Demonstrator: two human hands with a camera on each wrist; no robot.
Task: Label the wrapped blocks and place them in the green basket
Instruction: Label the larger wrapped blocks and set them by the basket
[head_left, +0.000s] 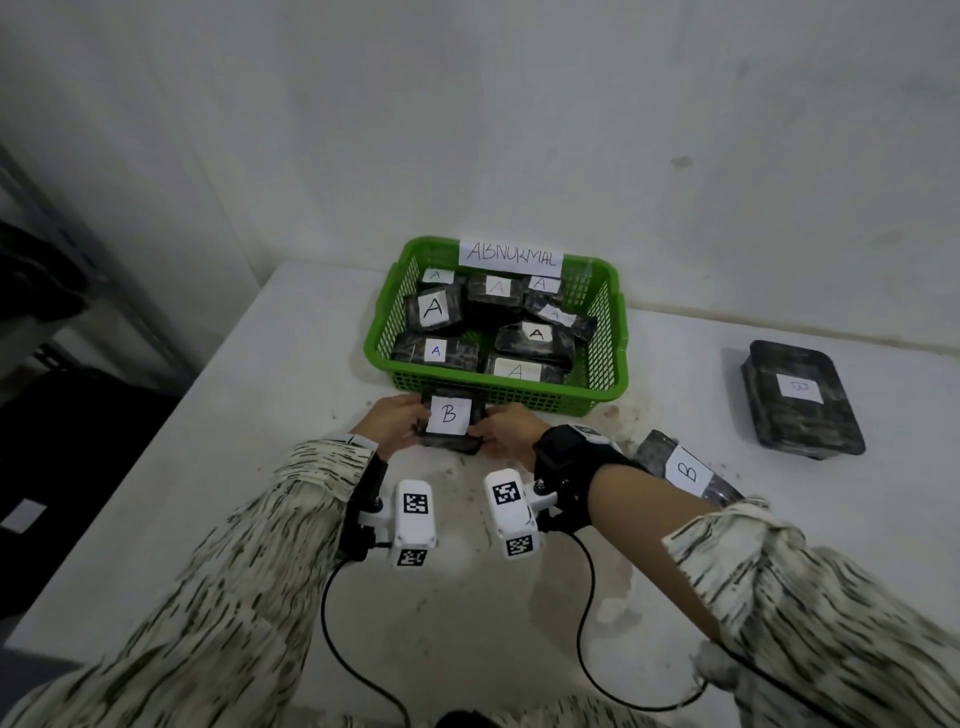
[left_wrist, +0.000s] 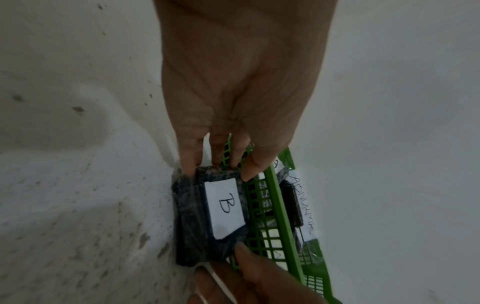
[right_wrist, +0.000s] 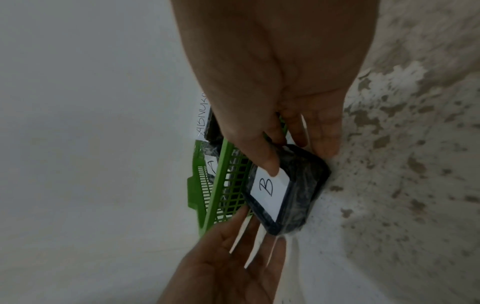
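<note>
A dark wrapped block (head_left: 451, 444) with a white label marked B (head_left: 449, 414) is held between both hands just in front of the green basket (head_left: 376, 332). My left hand (head_left: 410, 418) grips its left end, fingertips on the edge (left_wrist: 188, 166). My right hand (head_left: 491, 431) grips the right end, with the thumb (right_wrist: 269, 164) pressing a corner of the label (right_wrist: 267, 191). The block (left_wrist: 189, 222) sits close against the basket's front wall (left_wrist: 262, 207). Several wrapped blocks marked A (head_left: 434, 309) lie in the basket, which carries an "ABNORMAL" sign (head_left: 511, 258).
Two more wrapped blocks marked B lie on the white table: one flat at the far right (head_left: 802, 400), one partly under my right forearm (head_left: 685, 470). Wrist cameras and cables (head_left: 332, 623) hang below my arms. The table's left edge (head_left: 135, 467) drops to a dark area.
</note>
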